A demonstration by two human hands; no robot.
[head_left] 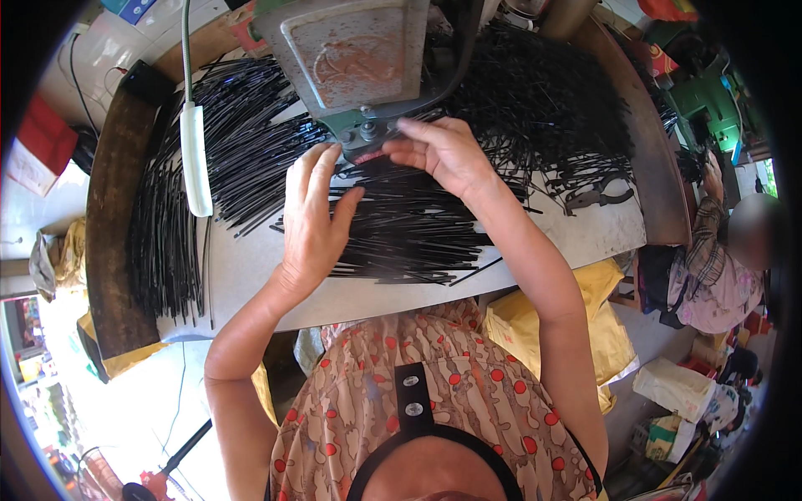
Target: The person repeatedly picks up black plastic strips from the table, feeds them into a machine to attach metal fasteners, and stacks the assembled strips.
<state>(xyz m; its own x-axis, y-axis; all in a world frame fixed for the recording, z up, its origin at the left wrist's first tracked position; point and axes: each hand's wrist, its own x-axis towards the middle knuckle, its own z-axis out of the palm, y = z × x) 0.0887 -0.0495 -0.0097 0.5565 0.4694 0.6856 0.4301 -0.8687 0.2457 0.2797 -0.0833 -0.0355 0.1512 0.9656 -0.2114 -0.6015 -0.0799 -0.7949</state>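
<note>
A worn green-grey press-like machine (359, 63) stands over the table, its small metal head (368, 138) low between my hands. My left hand (313, 217) is at the left of the head, fingers stretched forward with fingertips beside it and the thumb apart. On the other side, my right hand (443, 159) is raised, index finger extended toward the head and the other fingers loosely bent. I see nothing held in either hand. A bundle of thin black rods (409, 230) lies on the table between my forearms, its far ends under the machine head.
More thin black rods (242, 159) spread to the left, and a dense black heap (543, 100) fills the right. Pliers (600, 194) lie on the white tabletop (259, 284). A lamp tube (195, 159) hangs at left. Yellow sacks (560, 326) are below. Another person (718, 275) sits far right.
</note>
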